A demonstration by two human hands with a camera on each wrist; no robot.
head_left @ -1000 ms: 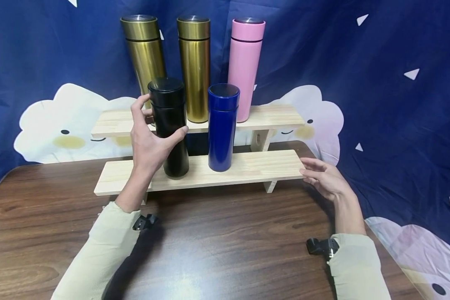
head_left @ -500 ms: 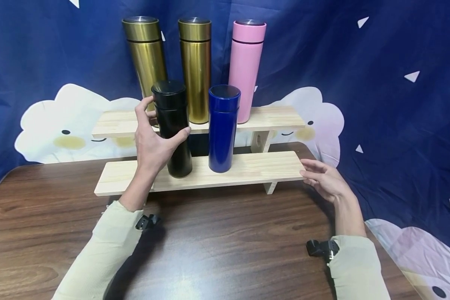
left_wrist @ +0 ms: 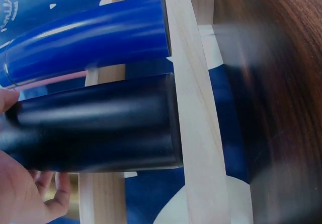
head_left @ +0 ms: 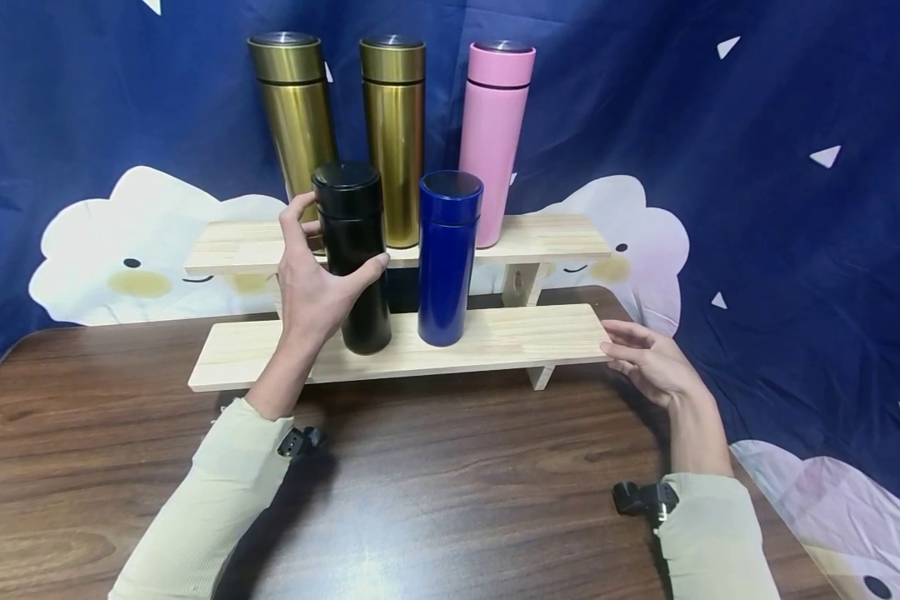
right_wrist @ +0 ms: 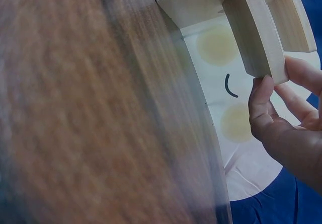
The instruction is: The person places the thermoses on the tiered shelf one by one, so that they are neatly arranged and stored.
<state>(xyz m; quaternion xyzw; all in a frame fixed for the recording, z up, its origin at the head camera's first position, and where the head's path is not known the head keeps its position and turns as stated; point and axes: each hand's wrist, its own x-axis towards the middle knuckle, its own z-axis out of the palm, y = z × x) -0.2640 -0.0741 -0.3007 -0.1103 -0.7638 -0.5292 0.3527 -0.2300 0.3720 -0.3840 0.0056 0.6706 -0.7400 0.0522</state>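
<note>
My left hand (head_left: 315,292) grips a black thermos bottle (head_left: 354,250), thumb on its right side and fingers round its left and back. The bottle stands upright over the lower board (head_left: 528,332) of a two-tier wooden shelf, its base right at the wood in the left wrist view. Just to its right a blue thermos bottle (head_left: 448,267) stands upright, a narrow gap between them. At the board's right end, my right hand (head_left: 656,367) pinches the edge; the right wrist view has the thumb (right_wrist: 262,100) beneath and fingers on the other side.
Two gold thermos bottles (head_left: 296,125) and a pink one (head_left: 497,142) stand on the upper board (head_left: 555,233). The shelf is on a brown wood-grain table (head_left: 480,483). Behind it hangs a blue curtain (head_left: 720,167) with cloud faces.
My left hand has moved the black thermos bottle a little to the right, nearer the blue one. My right hand stays at the shelf's end.
</note>
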